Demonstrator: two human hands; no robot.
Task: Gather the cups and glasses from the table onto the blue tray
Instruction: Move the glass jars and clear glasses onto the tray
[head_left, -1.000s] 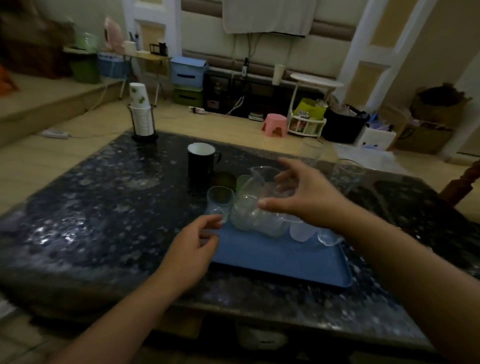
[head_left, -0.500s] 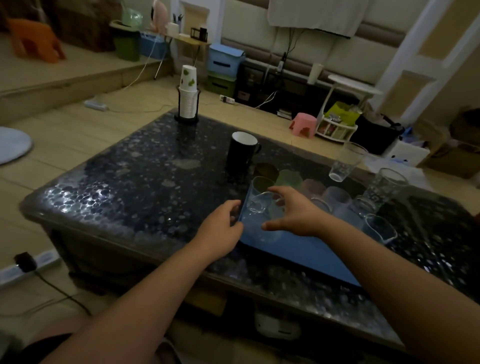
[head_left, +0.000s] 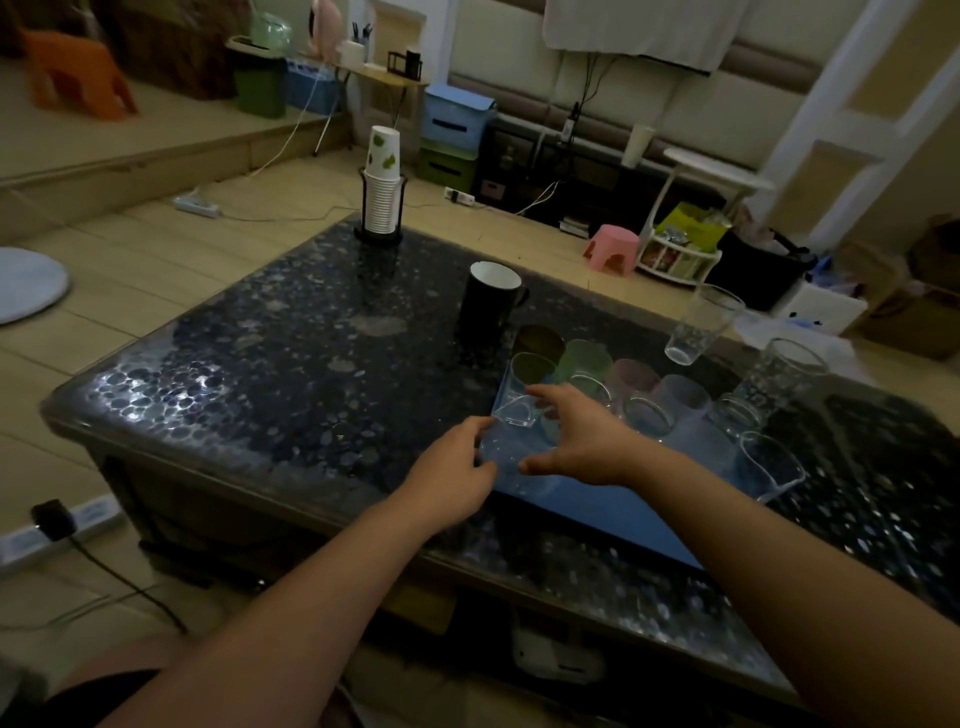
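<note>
The left hand (head_left: 457, 467) rests at the near-left corner of the blue tray (head_left: 613, 514), fingers curled toward its edge; whether they grip it cannot be told. The right hand (head_left: 576, 441) hovers over the same corner, fingers spread and relaxed, just beside a small clear glass (head_left: 522, 392) standing on the tray. At 1 o'clock from that glass, a row of tinted tumblers runs along the tray's far edge: a green tumbler (head_left: 584, 361), then a pink tumbler (head_left: 631, 376); clear glasses sit in front of them. A clear cup (head_left: 769, 467) lies tilted at the tray's right end, at 3 o'clock. On the pebble-patterned desk (head_left: 270, 374), off the tray: a black mug (head_left: 491, 301) at 11 o'clock, a tall glass (head_left: 701, 325) and a textured glass (head_left: 779, 376) at 2 o'clock. A paper-cup stack (head_left: 383, 182) in a holder stands at the far-left corner.
</note>
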